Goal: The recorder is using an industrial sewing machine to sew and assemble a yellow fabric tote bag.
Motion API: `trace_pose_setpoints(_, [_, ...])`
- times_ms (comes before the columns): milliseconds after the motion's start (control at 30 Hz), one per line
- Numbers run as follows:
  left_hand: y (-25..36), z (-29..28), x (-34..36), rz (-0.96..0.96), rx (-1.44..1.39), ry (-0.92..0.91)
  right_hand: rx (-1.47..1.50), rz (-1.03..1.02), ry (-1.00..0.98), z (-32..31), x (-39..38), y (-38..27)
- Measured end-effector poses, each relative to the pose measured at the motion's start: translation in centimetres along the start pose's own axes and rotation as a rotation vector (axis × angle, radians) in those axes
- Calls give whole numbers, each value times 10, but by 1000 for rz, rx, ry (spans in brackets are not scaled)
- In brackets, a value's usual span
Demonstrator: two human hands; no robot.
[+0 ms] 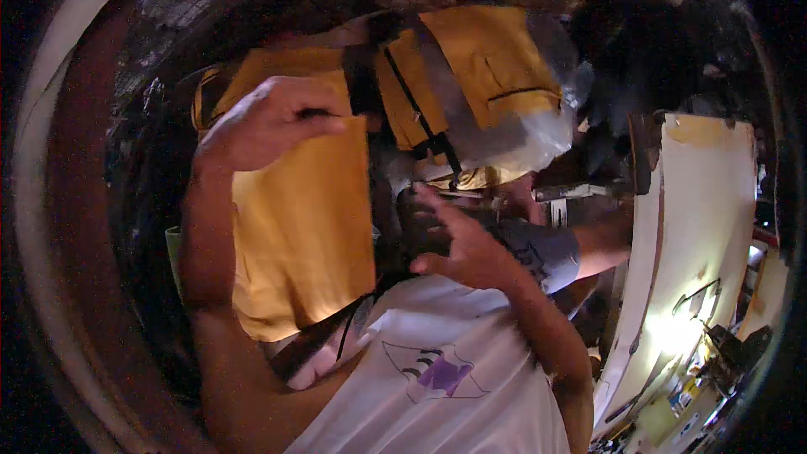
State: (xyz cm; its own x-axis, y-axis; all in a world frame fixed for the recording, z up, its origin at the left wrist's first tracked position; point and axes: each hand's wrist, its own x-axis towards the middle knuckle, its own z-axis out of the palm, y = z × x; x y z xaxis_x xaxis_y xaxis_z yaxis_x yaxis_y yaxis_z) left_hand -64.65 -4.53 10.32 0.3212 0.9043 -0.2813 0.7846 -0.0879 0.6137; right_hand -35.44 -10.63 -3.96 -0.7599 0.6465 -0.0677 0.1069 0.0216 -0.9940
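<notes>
My left hand (273, 122) is raised on the left, its fingers closed on the top edge of a yellow-orange fabric panel (307, 227). The panel hangs down from it, roughly rectangular, slightly wavy along the bottom. To the right, my right hand (466, 244) is in the air in front of my white shirt, fingers apart and nothing seen in them. Beyond the hands lie more yellow fabric pieces (492, 55), one with a dark slit-like line. A narrower yellow piece (408, 92) has a black strip (408, 88) running along it.
Clear plastic (538, 143) lies under the far pieces. A white tabletop (702, 202) stands at the right, lit by a bright lamp spot, with a dark device (731, 349) and clutter at its near end. A leg in grey shorts (538, 252) reaches toward it.
</notes>
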Motion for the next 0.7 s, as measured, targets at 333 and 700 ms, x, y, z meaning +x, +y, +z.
trace_pose_setpoints(333, [-16,1,29,284,128,430,383,327,152,17,-10,-37])
trace_pose_setpoints(700, [-90,-22,-57,-387,142,148,449,238,266,-14,-4,-9])
